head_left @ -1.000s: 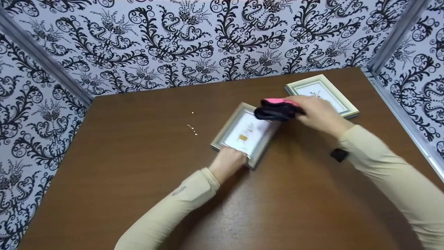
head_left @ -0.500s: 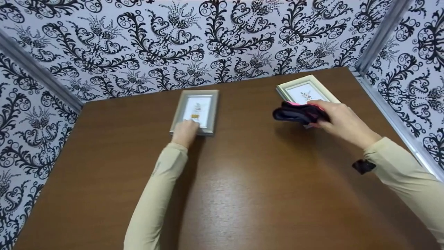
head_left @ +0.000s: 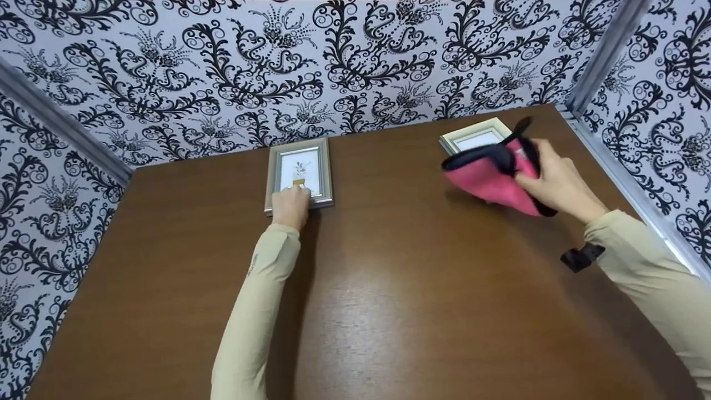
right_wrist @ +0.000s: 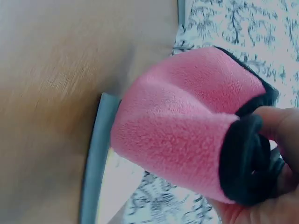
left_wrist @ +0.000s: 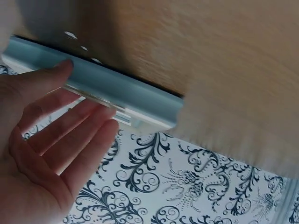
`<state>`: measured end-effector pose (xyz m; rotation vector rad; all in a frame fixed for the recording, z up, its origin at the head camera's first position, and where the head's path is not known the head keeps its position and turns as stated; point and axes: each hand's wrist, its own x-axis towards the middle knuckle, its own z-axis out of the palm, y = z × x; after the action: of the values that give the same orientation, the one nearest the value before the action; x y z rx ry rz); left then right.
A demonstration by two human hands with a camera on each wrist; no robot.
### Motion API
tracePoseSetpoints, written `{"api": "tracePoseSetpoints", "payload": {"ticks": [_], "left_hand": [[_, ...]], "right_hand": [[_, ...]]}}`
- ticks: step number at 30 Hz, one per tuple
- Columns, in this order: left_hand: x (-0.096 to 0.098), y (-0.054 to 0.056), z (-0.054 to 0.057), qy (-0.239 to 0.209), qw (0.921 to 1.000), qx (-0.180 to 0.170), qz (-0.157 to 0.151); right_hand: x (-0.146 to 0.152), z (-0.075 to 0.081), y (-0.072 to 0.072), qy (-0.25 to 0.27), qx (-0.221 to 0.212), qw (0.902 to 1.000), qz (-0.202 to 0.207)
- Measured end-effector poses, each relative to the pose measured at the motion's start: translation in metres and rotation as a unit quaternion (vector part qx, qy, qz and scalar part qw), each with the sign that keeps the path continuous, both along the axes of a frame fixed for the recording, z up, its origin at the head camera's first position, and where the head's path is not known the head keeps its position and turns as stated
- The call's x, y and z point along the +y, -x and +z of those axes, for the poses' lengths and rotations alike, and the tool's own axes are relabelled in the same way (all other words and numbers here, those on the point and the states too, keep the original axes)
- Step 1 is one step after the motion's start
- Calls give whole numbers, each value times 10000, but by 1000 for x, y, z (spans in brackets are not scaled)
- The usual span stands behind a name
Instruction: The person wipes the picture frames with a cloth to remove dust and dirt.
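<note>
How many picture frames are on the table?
2: a silvery frame towards the back, its near edge gripped by the left hand, and a cream frame at back right, partly hidden by the pink cloth.

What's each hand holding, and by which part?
The right hand grips a pink cloth by its bunched dark edge; the left hand pinches a picture frame by its near edge.

Folded pink cloth (head_left: 484,182), silvery frame (head_left: 301,166)

left hand (head_left: 291,206) pinching, right hand (head_left: 562,180) gripping
</note>
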<state>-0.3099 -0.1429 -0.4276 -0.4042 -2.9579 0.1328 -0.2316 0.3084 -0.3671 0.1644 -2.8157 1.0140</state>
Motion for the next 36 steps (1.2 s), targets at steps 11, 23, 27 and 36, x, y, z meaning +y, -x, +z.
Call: {"api": "tracePoseSetpoints", "payload": {"ticks": [11,23,27,36], "left_hand": [[45,-10,14,-257,9961,701,-480],[192,-7,11,35,9850,-81,-1726],[260,-19,7,260,9743,-1025,-1989],[322,-43,8,875,9568,-1939,-1981]], "right_hand": [[32,-2,17,1155,-1131,9868,-68],[75,34,-2,2529,-1184,9563,-865],[85,39,-6,2503,-627,9603,-1058],[86,30,-19,1532,7,9870,-485]]}}
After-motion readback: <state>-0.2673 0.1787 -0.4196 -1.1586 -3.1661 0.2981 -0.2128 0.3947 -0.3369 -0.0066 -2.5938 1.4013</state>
